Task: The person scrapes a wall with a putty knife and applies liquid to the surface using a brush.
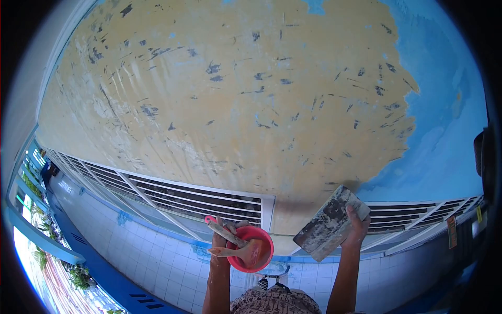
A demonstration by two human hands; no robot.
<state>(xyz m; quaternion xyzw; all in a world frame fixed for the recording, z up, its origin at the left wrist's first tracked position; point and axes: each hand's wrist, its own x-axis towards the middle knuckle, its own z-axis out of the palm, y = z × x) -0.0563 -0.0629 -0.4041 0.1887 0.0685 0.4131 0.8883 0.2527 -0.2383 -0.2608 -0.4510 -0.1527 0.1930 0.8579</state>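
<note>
My left hand (221,235) is closed around the handle side of a pinkish-red plastic dipper (268,255). Two light-coloured handles lean out over its rim on the left. One belongs to a wide paintbrush (234,252) whose head rests inside; the far end of the other tool (227,232) is hard to make out. Wet reddish-brown stuff shows in the dipper. My right hand (356,228) grips a flat rectangular board (330,224) by its right edge. Dark grey and whitish smears cover its face. It is tilted near the lower part of the scraped wall (251,110).
Blue paint (439,120) remains along the wall's right side, with a ragged edge. White-barred vents (193,196) run below the wall. Pale floor tiles (157,267) lie beneath, and a blue railing (47,240) with plants beyond stands at left.
</note>
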